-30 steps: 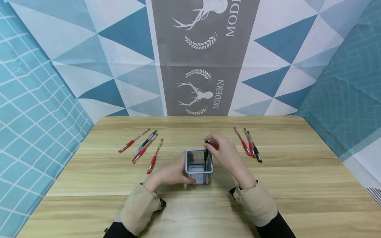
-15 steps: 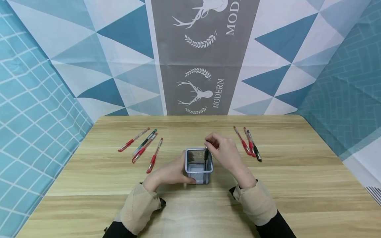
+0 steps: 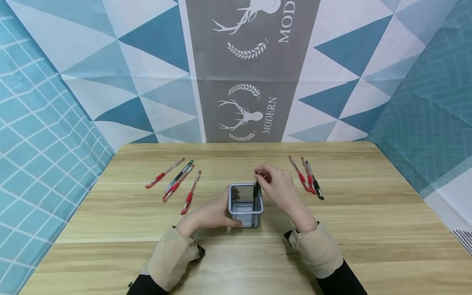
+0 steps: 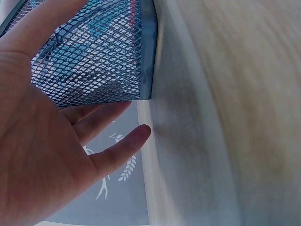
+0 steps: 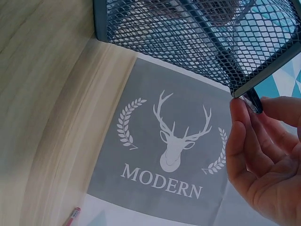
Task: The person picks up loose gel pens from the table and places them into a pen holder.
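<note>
Pinching a black pen [image 3: 255, 189] by its top, my right hand [image 3: 279, 186] stands it inside the square grey mesh pen holder [image 3: 246, 205] at mid-table. My left hand [image 3: 211, 214] cups the holder's left wall, fingers relaxed and nearly straight.

The left hand [image 4: 42, 136] lay flat against the mesh wall of the basket [image 4: 99, 61], fingers straight beneath its corner, with the pale wooden tabletop [image 4: 235, 113] blurred beside it.
</note>
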The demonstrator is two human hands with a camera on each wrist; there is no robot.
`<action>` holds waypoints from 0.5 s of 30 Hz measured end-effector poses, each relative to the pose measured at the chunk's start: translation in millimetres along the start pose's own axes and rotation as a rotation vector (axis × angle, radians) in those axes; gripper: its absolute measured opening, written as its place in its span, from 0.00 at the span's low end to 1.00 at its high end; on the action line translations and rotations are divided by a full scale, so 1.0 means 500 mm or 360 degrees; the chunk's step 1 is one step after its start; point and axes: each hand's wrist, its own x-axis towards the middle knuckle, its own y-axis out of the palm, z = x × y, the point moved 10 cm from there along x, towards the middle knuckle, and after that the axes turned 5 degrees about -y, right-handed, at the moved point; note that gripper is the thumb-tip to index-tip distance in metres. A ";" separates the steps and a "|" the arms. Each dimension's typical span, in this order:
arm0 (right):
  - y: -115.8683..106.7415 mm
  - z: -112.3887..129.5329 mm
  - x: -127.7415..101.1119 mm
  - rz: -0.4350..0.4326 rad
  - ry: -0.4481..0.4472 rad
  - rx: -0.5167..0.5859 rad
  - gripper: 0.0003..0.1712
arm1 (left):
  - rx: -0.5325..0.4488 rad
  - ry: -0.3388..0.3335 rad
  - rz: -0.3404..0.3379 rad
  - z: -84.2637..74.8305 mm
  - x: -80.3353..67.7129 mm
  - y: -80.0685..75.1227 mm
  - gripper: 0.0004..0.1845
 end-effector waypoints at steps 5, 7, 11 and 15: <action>0.002 -0.003 0.001 0.0014 0.0029 0.0005 0.08 | -0.0013 -0.0017 -0.0001 0.003 0.000 -0.001 0.53; 0.002 -0.003 0.001 0.0019 0.0033 0.0008 0.08 | -0.0022 -0.0028 0.0000 0.003 -0.001 -0.002 0.53; 0.003 -0.005 0.001 0.0034 0.0050 0.0019 0.09 | -0.0017 -0.0031 0.0002 0.002 -0.002 -0.001 0.52; 0.002 -0.012 -0.001 0.0050 0.0104 0.0039 0.10 | -0.0009 -0.0012 -0.0003 0.000 -0.002 -0.001 0.52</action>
